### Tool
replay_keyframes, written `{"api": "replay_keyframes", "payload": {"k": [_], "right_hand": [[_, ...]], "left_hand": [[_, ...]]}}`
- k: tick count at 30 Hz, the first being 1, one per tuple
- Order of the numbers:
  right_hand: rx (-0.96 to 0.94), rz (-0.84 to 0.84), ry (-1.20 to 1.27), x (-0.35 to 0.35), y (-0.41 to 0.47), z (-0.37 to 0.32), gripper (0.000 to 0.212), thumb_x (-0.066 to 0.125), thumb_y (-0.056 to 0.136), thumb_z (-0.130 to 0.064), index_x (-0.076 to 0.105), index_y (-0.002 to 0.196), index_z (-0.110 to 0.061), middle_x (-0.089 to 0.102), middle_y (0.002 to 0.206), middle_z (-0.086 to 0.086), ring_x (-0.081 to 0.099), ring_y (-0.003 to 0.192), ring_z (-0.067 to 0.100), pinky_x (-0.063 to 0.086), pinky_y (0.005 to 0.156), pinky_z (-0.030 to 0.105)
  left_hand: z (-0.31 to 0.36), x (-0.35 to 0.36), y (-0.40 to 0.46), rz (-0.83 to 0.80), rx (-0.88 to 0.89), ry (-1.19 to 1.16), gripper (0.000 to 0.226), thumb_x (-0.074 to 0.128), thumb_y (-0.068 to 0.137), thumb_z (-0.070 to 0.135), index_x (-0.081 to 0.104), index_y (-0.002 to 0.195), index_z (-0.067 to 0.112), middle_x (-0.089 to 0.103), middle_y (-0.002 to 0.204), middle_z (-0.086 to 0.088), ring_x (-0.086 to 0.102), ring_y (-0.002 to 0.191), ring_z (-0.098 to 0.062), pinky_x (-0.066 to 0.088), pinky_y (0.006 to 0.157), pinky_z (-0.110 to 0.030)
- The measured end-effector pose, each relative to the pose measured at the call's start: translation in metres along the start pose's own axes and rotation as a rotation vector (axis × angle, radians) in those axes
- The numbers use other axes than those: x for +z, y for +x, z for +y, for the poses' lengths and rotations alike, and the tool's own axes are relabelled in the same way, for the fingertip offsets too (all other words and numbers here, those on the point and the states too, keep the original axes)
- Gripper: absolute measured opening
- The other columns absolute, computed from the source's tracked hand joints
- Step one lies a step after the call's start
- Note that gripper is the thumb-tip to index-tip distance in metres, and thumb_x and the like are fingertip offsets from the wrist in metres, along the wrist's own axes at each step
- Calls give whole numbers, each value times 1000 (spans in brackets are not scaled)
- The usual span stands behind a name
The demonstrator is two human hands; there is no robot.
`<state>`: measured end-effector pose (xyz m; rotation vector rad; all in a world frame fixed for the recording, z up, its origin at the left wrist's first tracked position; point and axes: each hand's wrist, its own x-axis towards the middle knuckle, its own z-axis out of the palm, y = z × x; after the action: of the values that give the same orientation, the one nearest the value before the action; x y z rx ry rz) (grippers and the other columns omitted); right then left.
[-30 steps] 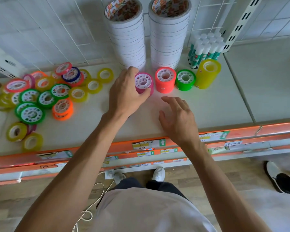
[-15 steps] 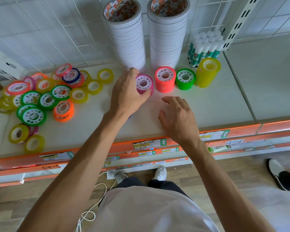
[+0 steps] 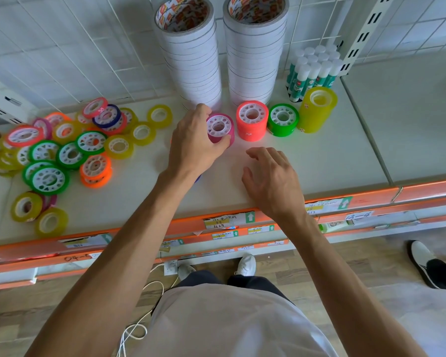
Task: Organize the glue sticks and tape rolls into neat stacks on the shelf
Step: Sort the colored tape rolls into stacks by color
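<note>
The pink tape stack (image 3: 220, 128) has a white holey middle. The left hand (image 3: 193, 144) grips it. The right hand (image 3: 273, 181) hangs loose, holding nothing.

White shelf board (image 3: 332, 161) with an orange price-label strip along its front edge (image 3: 144, 228), loaded with tape and glue.

I take the two tall stacks of white double-sided tape rolls (image 3: 193, 65) at the back as the landmark. In front of them stand, in a row, a short pink tape stack (image 3: 223, 124), a coral-red stack (image 3: 251, 122), a green stack (image 3: 283, 119) and a taller stack of clear yellow rolls (image 3: 317, 109). To the right of the white stacks stands a cluster of upright white-capped glue sticks (image 3: 314, 70). Well to their left lies a loose heap of mixed coloured tape rolls (image 3: 62, 150).
</note>
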<state>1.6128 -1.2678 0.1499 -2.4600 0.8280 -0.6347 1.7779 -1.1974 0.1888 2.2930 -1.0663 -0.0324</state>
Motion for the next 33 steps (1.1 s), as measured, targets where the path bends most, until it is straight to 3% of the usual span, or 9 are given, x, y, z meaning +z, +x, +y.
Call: {"api": "replay_keyframes", "payload": {"k": [11,18,24,33], "right_hand": [[5,-13,-10,-2,0,-2,31,65,87,-16,64,117,-9,69,111,8,62,98,30,52,83,38],[-68,-10,-81,-2,0,-13,40,66,83,-18,60,123,-12,69,107,6,61,95,30,53,79,40],[-182,-83,-40,12,6,-58,44,69,83,-23,56,125,-15,67,109,4,60,97,29,52,80,39],[-343,-130,-22,66,22,-145,34,69,82,-24,67,115,-15,67,106,5,62,95,31,51,74,37]], "left_hand": [[-3,-3,-4,-16,8,-16,60,83,74,44,58,117,11,68,110,-4,64,97,-23,55,79,-39],[-19,-30,-30,-48,118,38,48,79,79,28,60,120,10,65,113,-6,62,95,-24,51,81,-39],[-43,-67,-66,-75,105,40,46,78,83,20,61,124,11,66,123,-4,62,110,-21,44,89,-23],[-121,-128,-111,-52,-37,30,45,65,87,33,64,126,11,65,128,-3,61,118,-21,52,97,-41]]}}
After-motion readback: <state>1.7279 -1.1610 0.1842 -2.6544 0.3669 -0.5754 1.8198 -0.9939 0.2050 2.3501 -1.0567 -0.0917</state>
